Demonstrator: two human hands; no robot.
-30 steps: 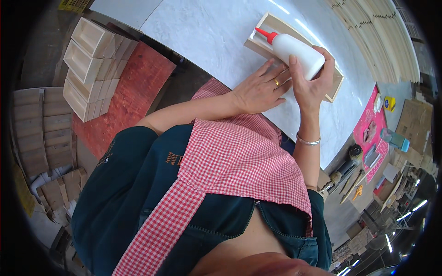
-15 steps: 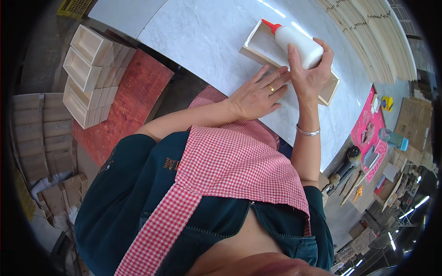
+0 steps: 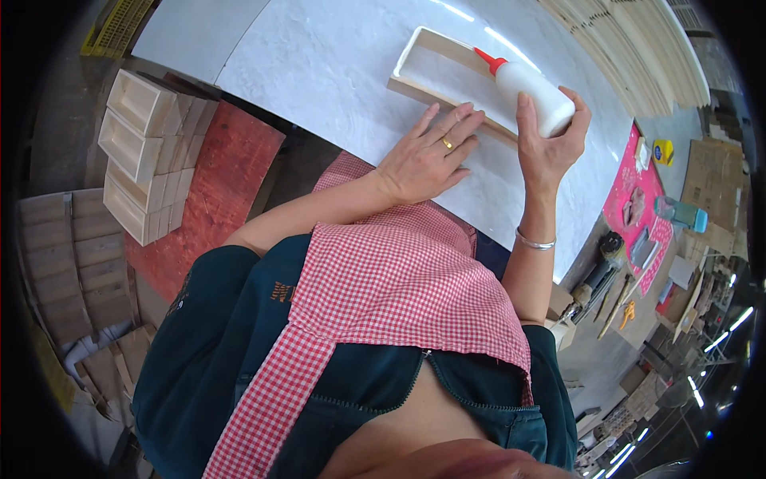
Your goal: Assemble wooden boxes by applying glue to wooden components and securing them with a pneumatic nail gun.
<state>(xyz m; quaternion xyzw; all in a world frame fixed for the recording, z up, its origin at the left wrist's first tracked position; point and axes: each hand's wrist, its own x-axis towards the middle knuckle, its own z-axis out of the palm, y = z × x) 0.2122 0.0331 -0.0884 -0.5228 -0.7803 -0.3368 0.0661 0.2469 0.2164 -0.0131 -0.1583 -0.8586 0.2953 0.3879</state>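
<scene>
A narrow rectangular wooden frame (image 3: 414, 89) lies on the white marbled table (image 3: 319, 76). White glue shows along the rim of its left end and part of its far long side. My right hand (image 3: 549, 152) is closed around a white squeeze bottle (image 3: 533, 94) with a red nozzle. The bottle is tilted, its nozzle tip at the frame's far rim. My left hand (image 3: 423, 162), fingers spread, rests its fingertips against the frame's near wall and holds nothing. My right hand and the bottle hide much of the frame's right part.
Thin wooden pieces (image 3: 630, 56) are stacked at the far right. Several small wooden boxes (image 3: 144, 140) stand piled on a red board (image 3: 227, 180) at left. A pink sheet (image 3: 630, 188), a teal-lidded container (image 3: 681, 214) and orange-handled scissors (image 3: 628, 314) lie to the right.
The bottle's nozzle has moved rightward from near the left end along the frame's far rim, leaving glue behind it. My left hand still touches the near wall. The whole view has shifted slightly.
</scene>
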